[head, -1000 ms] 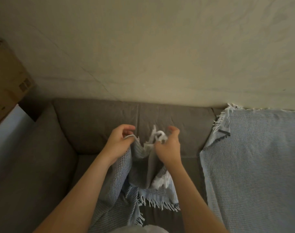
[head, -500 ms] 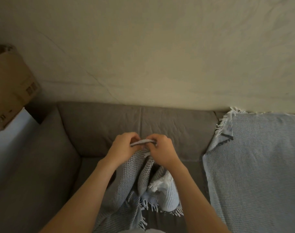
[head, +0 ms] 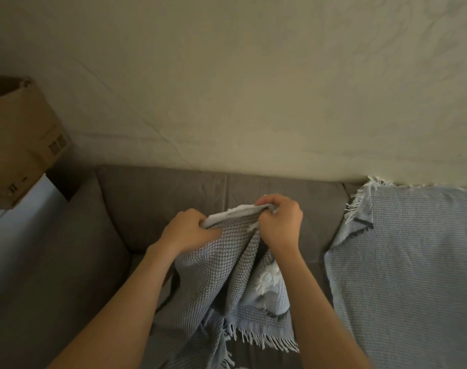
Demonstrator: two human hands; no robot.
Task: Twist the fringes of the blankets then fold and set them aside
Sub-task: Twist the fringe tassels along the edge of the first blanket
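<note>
Head view: blanket (head: 221, 272) held up over the sofa (head: 157, 203), its top edge gripped by left hand (head: 189, 231) and right hand (head: 279, 222), both with fingers curled round the fabric; fringe (head: 264, 339) hangs at the lower hem. Second blanket (head: 408, 262) lies spread over the sofa's right side. Cardboard box (head: 19, 145) sits at far left.

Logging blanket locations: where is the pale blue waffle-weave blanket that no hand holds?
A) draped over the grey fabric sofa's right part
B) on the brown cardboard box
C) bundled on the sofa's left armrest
A: the spread pale blue blanket drapes over the grey fabric sofa at right; the left hand and right hand grip the bunched blanket.
</note>
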